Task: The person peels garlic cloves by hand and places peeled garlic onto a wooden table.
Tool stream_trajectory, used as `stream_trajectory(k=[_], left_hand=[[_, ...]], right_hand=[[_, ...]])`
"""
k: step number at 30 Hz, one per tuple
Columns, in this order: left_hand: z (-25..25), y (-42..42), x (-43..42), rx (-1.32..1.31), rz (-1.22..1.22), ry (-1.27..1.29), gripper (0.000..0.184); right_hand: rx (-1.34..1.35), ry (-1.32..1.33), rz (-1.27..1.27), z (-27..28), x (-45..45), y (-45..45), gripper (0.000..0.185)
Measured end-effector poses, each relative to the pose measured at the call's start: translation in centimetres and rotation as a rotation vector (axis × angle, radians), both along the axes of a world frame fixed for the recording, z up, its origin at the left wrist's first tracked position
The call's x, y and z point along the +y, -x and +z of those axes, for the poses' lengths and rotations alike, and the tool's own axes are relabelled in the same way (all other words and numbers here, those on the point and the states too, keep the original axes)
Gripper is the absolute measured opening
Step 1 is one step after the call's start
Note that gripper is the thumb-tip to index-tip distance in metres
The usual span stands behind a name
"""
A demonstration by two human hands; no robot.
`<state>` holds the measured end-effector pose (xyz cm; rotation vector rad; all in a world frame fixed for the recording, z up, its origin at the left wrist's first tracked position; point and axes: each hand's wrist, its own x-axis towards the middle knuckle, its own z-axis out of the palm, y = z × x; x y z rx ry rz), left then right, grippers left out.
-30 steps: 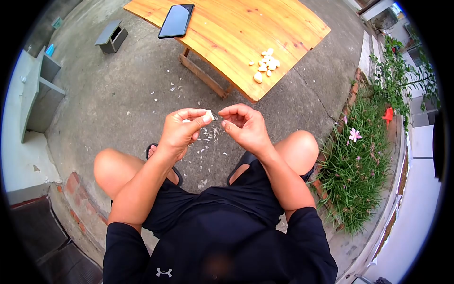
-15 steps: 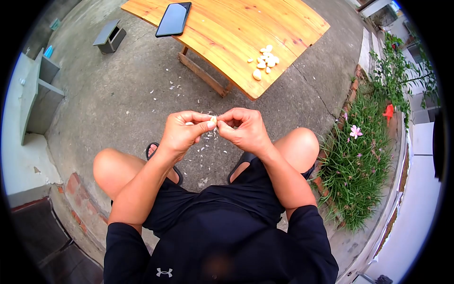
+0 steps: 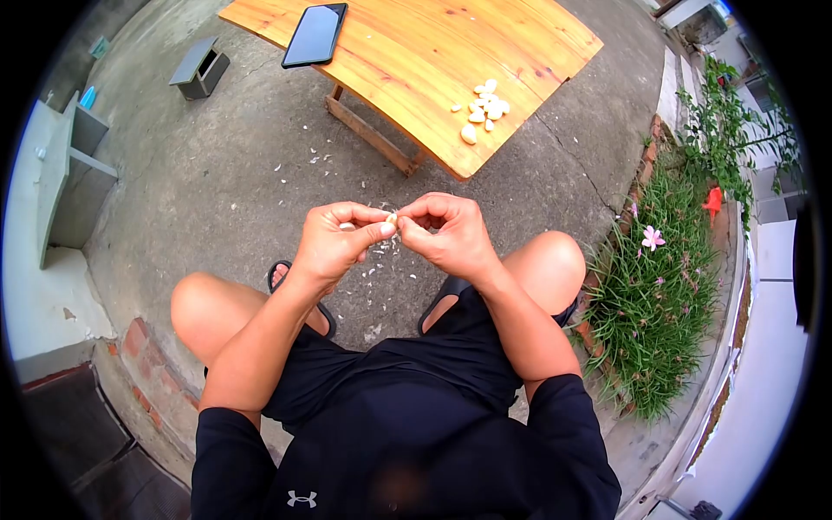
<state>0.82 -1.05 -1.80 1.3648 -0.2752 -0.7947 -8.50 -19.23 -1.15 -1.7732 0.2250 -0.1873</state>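
My left hand [image 3: 336, 241] is closed, pinching a small pale garlic clove [image 3: 393, 220] between thumb and fingertips. From the other side, my right hand [image 3: 452, 237] has its thumb and forefinger pressed together against the clove; whether a bit of skin is between them is too small to tell. Both hands meet above the ground between my knees, short of the table's near corner. On the wooden table [image 3: 407, 69] lies a loose pile of peeled-looking garlic cloves [image 3: 492, 107]. Thin pale skins [image 3: 371, 276] are scattered over the concrete below.
A dark-screened phone or tablet [image 3: 315, 36] lies near the table's left edge. On the ground beyond stands a small grey box-like stool [image 3: 200, 69]. Grassy plants with pink flowers [image 3: 652, 239] grow at the right, bordered by bricks. A grey cabinet [image 3: 74, 178] stands left.
The right hand's fingers have shifted very slightly upward at the clove. The left hand keeps its pinch, and the view has tilted a touch.
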Motion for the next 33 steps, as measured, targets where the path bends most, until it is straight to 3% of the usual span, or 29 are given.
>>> stream_trajectory(k=[5,11,17,26,33], left_hand=[[-0.1,0.2,0.0,-0.003,-0.005,0.015,0.014],[0.0,0.1,-0.1,0.012,0.018,0.029,0.015],[-0.6,0.3,-0.1,-0.109,0.026,0.016,0.014],[-1.0,0.5,-0.1,-0.294,0.037,-0.040,0.013],[-0.4,0.3,-0.2,-0.098,0.004,-0.005,0.014]], right_hand=[[-0.006,0.020,0.008,0.3,0.0,0.0,0.010],[-0.011,-0.169,-0.053,-0.1,0.4,-0.1,0.010],[-0.011,-0.027,-0.007,0.2,-0.1,0.1,0.010],[0.026,-0.054,-0.039,0.5,0.7,0.1,0.006],[0.075,-0.339,-0.074,-0.4,0.8,-0.2,0.008]])
